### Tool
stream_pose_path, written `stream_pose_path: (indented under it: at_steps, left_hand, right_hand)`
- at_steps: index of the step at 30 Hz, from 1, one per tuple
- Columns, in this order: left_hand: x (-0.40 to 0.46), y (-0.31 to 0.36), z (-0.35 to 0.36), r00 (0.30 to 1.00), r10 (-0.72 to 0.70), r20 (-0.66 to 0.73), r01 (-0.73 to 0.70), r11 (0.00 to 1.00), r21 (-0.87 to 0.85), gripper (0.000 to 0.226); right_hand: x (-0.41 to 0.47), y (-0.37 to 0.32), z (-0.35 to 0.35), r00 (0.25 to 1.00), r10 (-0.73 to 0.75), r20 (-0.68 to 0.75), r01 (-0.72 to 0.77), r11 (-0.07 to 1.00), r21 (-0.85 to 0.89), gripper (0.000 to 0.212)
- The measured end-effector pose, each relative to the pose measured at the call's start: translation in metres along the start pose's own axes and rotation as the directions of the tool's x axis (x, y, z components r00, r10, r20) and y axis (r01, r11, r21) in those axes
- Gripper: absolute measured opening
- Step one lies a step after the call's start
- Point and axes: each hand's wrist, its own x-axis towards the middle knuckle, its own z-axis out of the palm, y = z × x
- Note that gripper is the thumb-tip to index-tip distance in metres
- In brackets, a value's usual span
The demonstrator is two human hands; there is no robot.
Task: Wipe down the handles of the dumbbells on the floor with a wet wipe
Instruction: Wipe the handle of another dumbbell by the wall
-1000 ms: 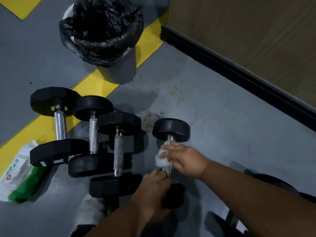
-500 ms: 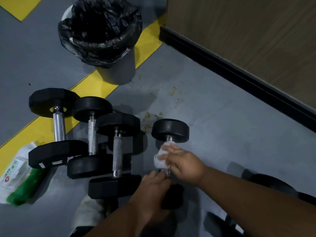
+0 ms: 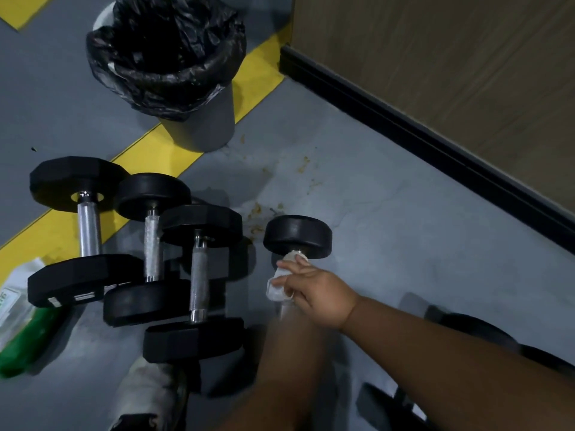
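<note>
Low in the middle of the frame, the right hand (image 3: 314,290) grips a white wet wipe (image 3: 277,289) wrapped around the handle of the rightmost dumbbell (image 3: 297,236), just below its far black head. The left hand (image 3: 292,337) sits beneath it, smeared by motion blur; I cannot tell how its fingers lie. To the left, three more dumbbells (image 3: 193,265) lie side by side on the grey floor (image 3: 389,244), handles bare. A wipes packet (image 3: 18,315) lies at the left edge. At the upper left stands a bin (image 3: 174,73) lined with a black bag, straddling a yellow stripe (image 3: 155,157).
</note>
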Motion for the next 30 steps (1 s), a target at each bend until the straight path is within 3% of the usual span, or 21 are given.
stream_pose_path:
  at_steps: [6, 10, 12, 15, 19, 23, 27, 30]
  left_hand:
    - [-0.009, -0.012, 0.005, 0.977, 0.075, -0.199, -0.111, 0.977, -0.182, 0.023]
    - [-0.014, -0.028, 0.006, 0.981, 0.045, -0.187, -0.099, 0.953, -0.287, 0.041]
    - [-0.017, -0.035, 0.009, 0.985, 0.031, -0.169, -0.086, 0.941, -0.329, 0.053]
    - [-0.017, -0.039, 0.007, 0.98, 0.019, -0.197, -0.098, 0.912, -0.399, 0.049]
    - [-0.018, -0.04, 0.005, 0.978, 0.034, -0.206, -0.115, 0.91, -0.397, 0.048]
    - [-0.018, -0.041, 0.007, 0.983, 0.044, -0.18, -0.112, 0.915, -0.387, 0.051]
    - [-0.016, -0.042, 0.005, 0.981, 0.046, -0.191, -0.124, 0.898, -0.422, 0.054]
    - [-0.017, -0.041, 0.006, 0.98, 0.054, -0.189, -0.126, 0.912, -0.392, 0.052]
  right_hand:
    - [-0.005, 0.007, -0.011, 0.98, -0.15, 0.131, 0.158, 0.986, -0.055, 0.035]
    - [0.014, 0.009, -0.031, 0.999, -0.018, 0.037, 0.018, 1.0, -0.006, 0.045]
    - [0.007, 0.003, -0.016, 0.999, -0.025, 0.044, 0.026, 0.999, -0.023, 0.047]
    - [-0.015, -0.004, 0.006, 0.99, -0.068, 0.124, 0.068, 0.998, 0.004, 0.047]
    - [0.007, 0.005, -0.015, 0.977, -0.105, 0.186, 0.11, 0.994, -0.015, 0.043]
    - [0.009, -0.003, -0.011, 0.998, 0.018, 0.056, -0.019, 1.0, 0.02, 0.048]
    - [-0.008, 0.002, 0.005, 0.98, -0.118, 0.16, 0.119, 0.993, 0.006, 0.046]
    - [0.006, 0.007, -0.013, 0.978, -0.131, 0.163, 0.139, 0.989, -0.041, 0.043]
